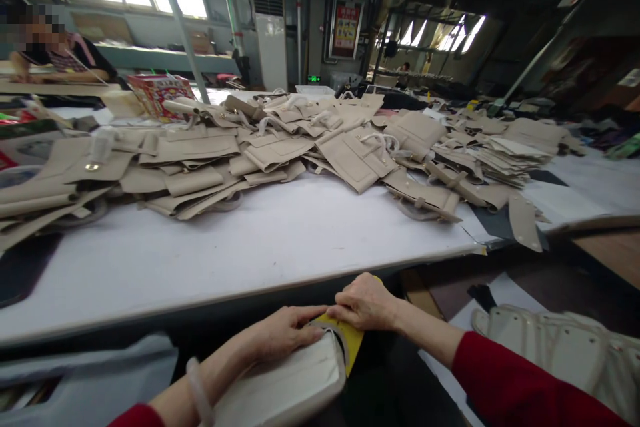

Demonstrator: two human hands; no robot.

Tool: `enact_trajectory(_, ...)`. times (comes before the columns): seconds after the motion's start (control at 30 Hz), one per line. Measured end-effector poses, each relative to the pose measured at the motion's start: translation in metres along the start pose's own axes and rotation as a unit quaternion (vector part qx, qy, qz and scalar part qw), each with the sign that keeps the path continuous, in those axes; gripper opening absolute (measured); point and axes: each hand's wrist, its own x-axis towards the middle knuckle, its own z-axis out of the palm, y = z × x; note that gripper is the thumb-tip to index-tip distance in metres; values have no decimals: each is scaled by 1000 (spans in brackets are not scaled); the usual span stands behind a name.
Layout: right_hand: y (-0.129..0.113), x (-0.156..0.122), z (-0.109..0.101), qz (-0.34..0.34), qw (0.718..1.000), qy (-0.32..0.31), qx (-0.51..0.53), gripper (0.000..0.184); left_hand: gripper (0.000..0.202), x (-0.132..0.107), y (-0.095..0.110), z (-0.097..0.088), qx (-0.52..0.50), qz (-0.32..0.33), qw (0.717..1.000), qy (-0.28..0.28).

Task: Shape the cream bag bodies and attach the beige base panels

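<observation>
In the head view, a long off-white piece (295, 383) with rounded edges, perhaps a bag body, lies low in the middle below the table edge. My left hand (280, 335) rests on its upper side, fingers stretched toward my right hand. At the far end of the white piece is a flat yellow piece (356, 347) with a curved grey edge beside it. My right hand (364, 302) is closed on the top of this yellow piece; its exact kind I cannot make out. The fingertips of both hands are close together there.
Many beige bag parts (280, 147) with handles are heaped across the white table (240, 247). Off-white pieces (560, 340) lie stacked at lower right. Grey plastic sheeting (100, 373) is at lower left. Another person (65, 57) sits at far left. A red box (160, 95) stands behind the heap.
</observation>
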Motion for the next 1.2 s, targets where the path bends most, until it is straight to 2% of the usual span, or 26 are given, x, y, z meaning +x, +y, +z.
enact_trajectory(0.17,-1,-2,0,-3,1000,1,-18,51,40,-3,5,2,-8,1,1000,-3)
enact_trajectory(0.37,-12,-6,4,21,999,-10,-34,51,38,-7,12,2,52,20,998,9)
enact_trajectory(0.53,-23,-16,12,56,998,-16,-36,53,42,-8,10,7,115,28,992,35)
enact_trajectory(0.67,-36,-22,22,92,995,-15,-32,54,44,-11,9,15,186,10,980,71)
enact_trajectory(0.77,-47,-23,27,112,993,-9,-28,55,44,-15,12,20,187,-4,978,92)
enact_trajectory(0.83,-52,-22,27,116,993,-1,-22,54,42,-21,13,17,171,-13,980,99)
enact_trajectory(0.93,-55,-17,23,112,994,17,1,50,47,-44,2,-5,123,-34,982,139)
enact_trajectory(1.0,-56,-8,19,108,993,31,25,53,58,-75,-19,-25,78,-55,974,207)
enact_trajectory(1.07,-61,8,14,97,993,42,46,58,71,-114,-45,-35,23,-92,955,280)
enact_trajectory(1.13,-74,31,10,69,995,51,58,60,83,-151,-72,-30,-40,-133,940,313)
enact_trajectory(1.2,-96,62,8,27,996,55,60,60,85,-171,-91,-11,-107,-146,936,302)
